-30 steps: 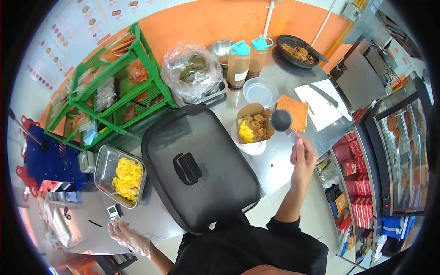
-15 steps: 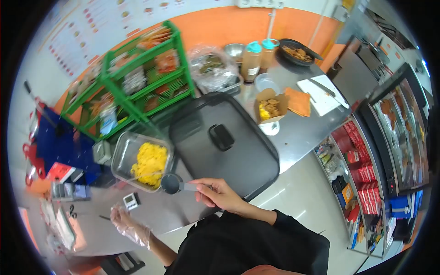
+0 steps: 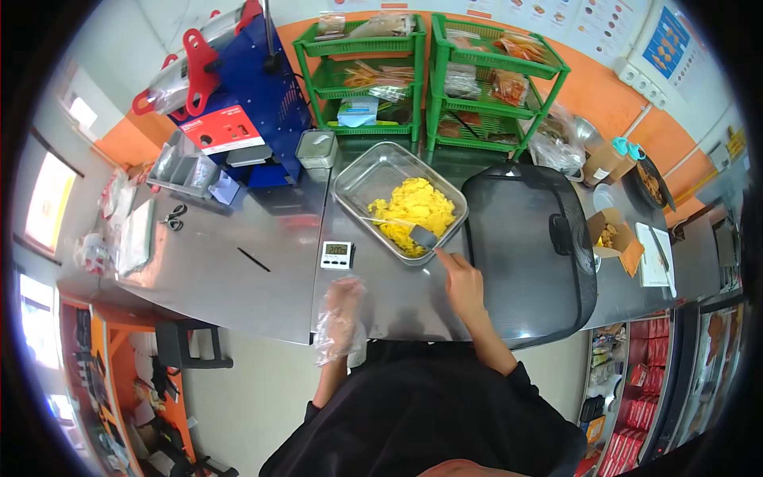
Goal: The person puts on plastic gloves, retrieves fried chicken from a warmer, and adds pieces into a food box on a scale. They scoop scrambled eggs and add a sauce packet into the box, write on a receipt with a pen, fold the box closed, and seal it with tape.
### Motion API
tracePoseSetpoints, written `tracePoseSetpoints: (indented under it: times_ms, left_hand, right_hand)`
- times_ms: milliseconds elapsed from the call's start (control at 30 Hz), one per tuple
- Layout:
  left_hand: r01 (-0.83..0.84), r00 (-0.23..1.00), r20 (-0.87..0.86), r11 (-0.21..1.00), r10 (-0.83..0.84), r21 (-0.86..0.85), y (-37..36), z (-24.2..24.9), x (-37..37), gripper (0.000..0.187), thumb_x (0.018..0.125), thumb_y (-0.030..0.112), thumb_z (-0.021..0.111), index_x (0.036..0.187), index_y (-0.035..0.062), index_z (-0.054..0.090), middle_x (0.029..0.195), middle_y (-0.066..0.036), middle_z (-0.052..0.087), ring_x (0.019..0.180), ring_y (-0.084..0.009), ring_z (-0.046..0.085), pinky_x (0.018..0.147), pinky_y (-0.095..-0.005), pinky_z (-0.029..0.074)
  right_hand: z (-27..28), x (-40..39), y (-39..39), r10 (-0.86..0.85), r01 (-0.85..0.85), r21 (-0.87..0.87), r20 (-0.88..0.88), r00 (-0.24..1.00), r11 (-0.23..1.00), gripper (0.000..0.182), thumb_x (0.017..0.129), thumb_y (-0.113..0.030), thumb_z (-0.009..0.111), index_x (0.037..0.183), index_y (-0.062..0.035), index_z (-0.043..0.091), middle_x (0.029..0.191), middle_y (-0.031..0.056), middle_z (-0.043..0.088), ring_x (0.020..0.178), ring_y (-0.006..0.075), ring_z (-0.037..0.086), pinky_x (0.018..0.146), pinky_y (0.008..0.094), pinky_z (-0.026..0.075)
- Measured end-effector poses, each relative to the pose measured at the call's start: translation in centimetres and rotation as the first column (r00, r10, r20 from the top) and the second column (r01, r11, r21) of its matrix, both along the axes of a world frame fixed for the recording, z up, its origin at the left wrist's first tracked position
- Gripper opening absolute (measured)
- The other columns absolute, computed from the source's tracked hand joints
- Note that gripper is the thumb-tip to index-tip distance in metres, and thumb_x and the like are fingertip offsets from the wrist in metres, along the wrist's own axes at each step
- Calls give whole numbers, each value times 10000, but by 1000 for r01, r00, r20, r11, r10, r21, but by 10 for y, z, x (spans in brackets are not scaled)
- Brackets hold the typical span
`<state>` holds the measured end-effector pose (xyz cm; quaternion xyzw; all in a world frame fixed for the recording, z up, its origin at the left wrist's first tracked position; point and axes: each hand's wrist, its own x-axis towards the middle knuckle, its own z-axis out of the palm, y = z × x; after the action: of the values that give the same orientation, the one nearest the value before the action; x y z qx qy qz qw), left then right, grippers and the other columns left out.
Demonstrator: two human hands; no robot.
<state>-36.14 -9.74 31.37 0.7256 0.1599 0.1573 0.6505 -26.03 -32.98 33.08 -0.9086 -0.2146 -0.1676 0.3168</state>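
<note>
My right hand (image 3: 463, 288) grips the handle of a grey scoop (image 3: 424, 236), whose head is over the near right part of a clear container (image 3: 360, 188). Yellow scrambled egg (image 3: 416, 207) fills the right and near side of that container. In a loose clear plastic glove, my left hand (image 3: 342, 314) hovers near the counter's front edge, just below a small white timer (image 3: 337, 254); its fingers are blurred under the plastic. Right of the container lies a large dark lidded pan (image 3: 517, 238).
Green racks (image 3: 362, 87) stand behind the container. A blue machine (image 3: 254, 103) is at the back left, with scissors (image 3: 174, 217) and a thin black stick (image 3: 253, 259) nearer. At right are a food box (image 3: 608, 232), sauce bottles (image 3: 604, 161) and a knife on a white board (image 3: 653, 262).
The view has turned left, bringing the blue machine and left counter into fuller view. The scoop has moved from the container's near edge to over the egg.
</note>
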Motion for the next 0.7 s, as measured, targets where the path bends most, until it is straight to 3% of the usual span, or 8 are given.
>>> tracePoseSetpoints:
  times_ms: [100,167,267,367,500,600,667,700]
  left_hand:
    - [156,983,-57,952,-177,-265,-10,-27,11,325,921,180,627,1202,37,548,1169,-125,586,1104,-228,553,980,-341,422]
    - [262,936,72,547,-343,-795,-26,-55,27,574,906,148,625,1410,25,381,1326,-187,524,1223,-305,512,1021,-381,410]
    - [237,947,83,498,-310,-834,-57,-35,54,755,885,103,599,1510,23,184,1438,-230,421,1309,-345,443,1060,-399,375]
    - [261,950,148,442,-273,-858,-62,-57,64,796,863,74,576,1521,13,132,1464,-240,382,1341,-327,408,1090,-402,335]
    - [250,959,158,448,-234,-858,-64,-44,62,797,840,47,567,1515,2,146,1461,-242,388,1364,-316,378,1107,-410,310]
    - [182,976,101,457,-195,-871,-67,-31,59,739,858,75,607,1490,-6,232,1428,-232,424,1326,-322,422,1111,-386,314]
    - [118,988,53,489,-146,-864,-67,-38,58,690,866,75,603,1467,-13,275,1383,-235,470,1255,-317,497,1064,-393,389]
    - [141,982,60,483,-179,-864,-68,-40,57,690,866,75,603,1467,-13,275,1383,-235,470,1255,-317,497,1064,-393,389]
  right_hand:
    - [2,18,8,-17,16,-224,-1,1000,974,311,806,-13,550,1087,-100,649,880,93,617,715,306,663,617,397,541]
    - [8,26,13,-6,-2,-326,-24,1000,945,306,807,-16,546,1082,-97,655,876,91,615,732,298,668,636,398,543]
    - [17,39,16,127,-144,-361,-69,989,921,282,796,-15,563,1051,-78,664,910,113,631,770,307,671,681,418,541]
    - [10,62,15,279,-311,-223,-162,947,924,276,835,-1,539,1060,-66,686,948,134,681,825,349,659,676,423,527]
    - [-1,84,7,268,-304,-83,-295,917,949,242,886,-33,542,1090,-40,672,930,151,691,778,321,671,655,387,513]
    - [-4,79,-1,166,-105,173,-389,906,979,174,876,-79,602,1003,-71,720,716,130,654,696,264,664,602,367,500]
    - [15,73,-17,160,238,353,-799,579,905,182,930,-142,603,1060,-70,709,680,23,599,571,123,558,483,281,434]
    - [27,69,-28,139,266,354,-795,590,897,182,930,-142,603,1060,-70,709,680,23,599,571,123,558,483,281,434]
